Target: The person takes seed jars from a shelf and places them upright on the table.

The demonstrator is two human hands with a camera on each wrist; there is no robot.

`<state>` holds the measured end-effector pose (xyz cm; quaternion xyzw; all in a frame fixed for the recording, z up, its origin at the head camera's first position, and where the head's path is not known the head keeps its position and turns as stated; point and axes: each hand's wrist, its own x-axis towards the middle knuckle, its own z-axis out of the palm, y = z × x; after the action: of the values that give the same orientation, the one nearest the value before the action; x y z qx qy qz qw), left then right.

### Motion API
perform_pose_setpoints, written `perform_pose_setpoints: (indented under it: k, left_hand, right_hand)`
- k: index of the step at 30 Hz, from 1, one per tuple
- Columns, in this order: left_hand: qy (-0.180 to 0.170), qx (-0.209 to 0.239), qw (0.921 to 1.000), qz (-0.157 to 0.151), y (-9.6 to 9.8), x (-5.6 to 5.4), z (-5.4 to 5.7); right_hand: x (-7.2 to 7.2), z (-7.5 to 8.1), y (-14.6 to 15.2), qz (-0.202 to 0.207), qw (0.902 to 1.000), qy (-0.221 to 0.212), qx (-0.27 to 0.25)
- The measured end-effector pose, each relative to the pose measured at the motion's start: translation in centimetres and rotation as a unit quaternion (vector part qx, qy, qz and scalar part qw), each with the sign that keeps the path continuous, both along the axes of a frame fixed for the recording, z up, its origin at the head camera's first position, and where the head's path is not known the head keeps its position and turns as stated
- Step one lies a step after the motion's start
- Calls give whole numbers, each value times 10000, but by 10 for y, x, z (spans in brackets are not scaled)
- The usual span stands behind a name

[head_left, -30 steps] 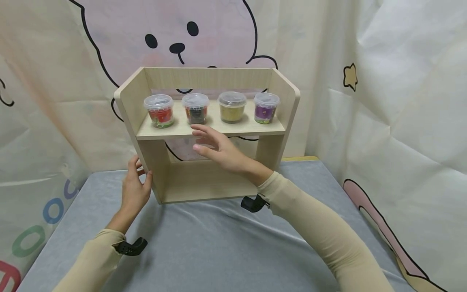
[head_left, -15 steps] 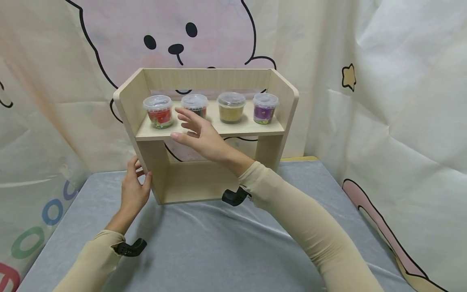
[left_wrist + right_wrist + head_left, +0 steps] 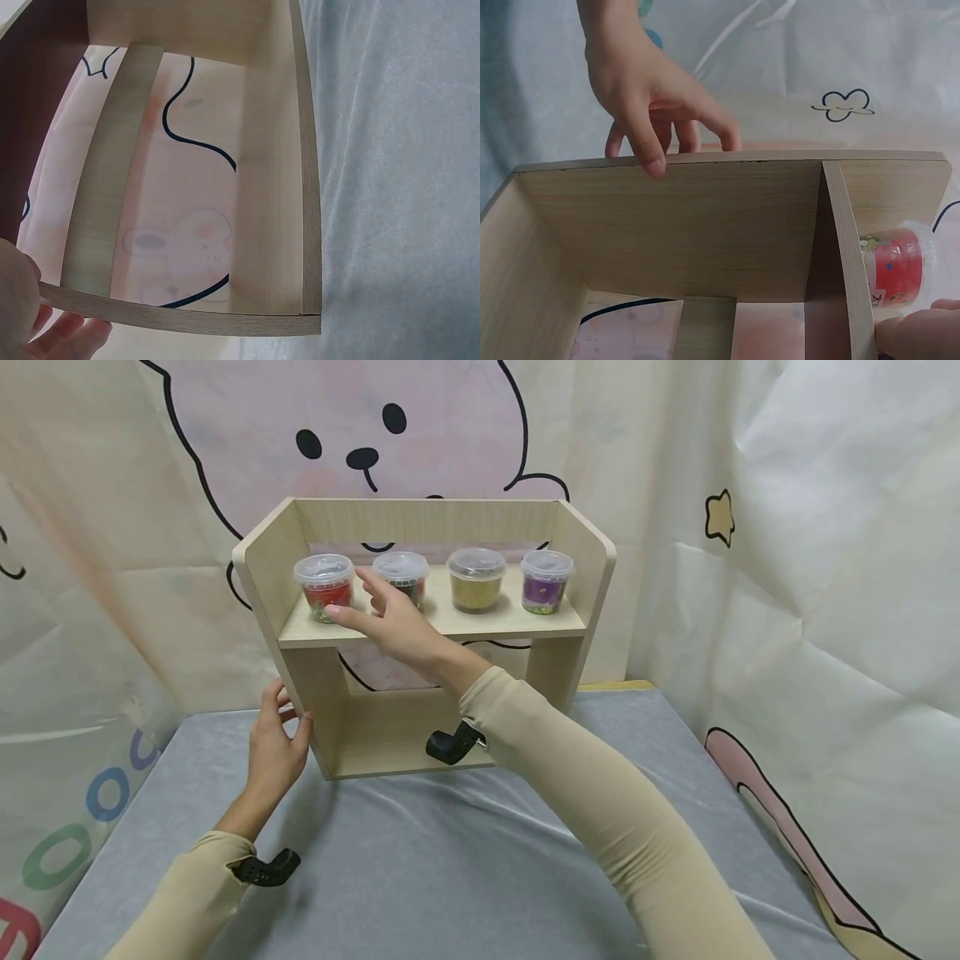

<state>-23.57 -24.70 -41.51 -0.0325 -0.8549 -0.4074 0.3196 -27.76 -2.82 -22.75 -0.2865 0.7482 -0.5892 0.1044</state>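
A two-tier wooden shelf (image 3: 427,628) stands on the table. My left hand (image 3: 275,752) grips its left side panel (image 3: 697,225), thumb on the front edge and fingers outside. On the upper board sit a tub with a red and green label (image 3: 327,592), a tub with dark contents (image 3: 408,578), a yellow tub (image 3: 477,582) and a purple tub (image 3: 545,583), all with clear lids. My right hand (image 3: 405,631) reaches over the board's front edge. Its thumb is in front of the red tub and its fingers extend between the red and dark tubs, partly hiding the dark one. Contact cannot be told.
A grey-blue cloth covers the table (image 3: 420,868). Cartoon-printed curtains (image 3: 810,568) hang behind and on both sides. The shelf's lower board (image 3: 397,735) lies below the right forearm. Black straps sit at both wrists.
My right hand has moved left and slightly up, from in front of the dark tub to the red tub. The left hand and the tubs have stayed in place.
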Motion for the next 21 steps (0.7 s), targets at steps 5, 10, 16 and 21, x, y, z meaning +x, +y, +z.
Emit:
perform_pose_setpoints:
  k: [5, 10, 16, 21]
  left_hand:
    - [-8, 2, 10000, -18, 0, -1, 0]
    - [54, 19, 10000, -64, -1, -1, 1]
    - [15, -1, 10000, -99, -2, -1, 1]
    - [-78, -50, 9999, -97, -2, -1, 1]
  right_hand:
    - [-6, 5, -11, -235, 9993, -109, 285]
    - [-11, 8, -21, -284, 9991, -16, 317]
    - [-16, 11, -32, -588, 9967, -120, 542]
    - [-17, 13, -37, -765, 9947, -295, 614]
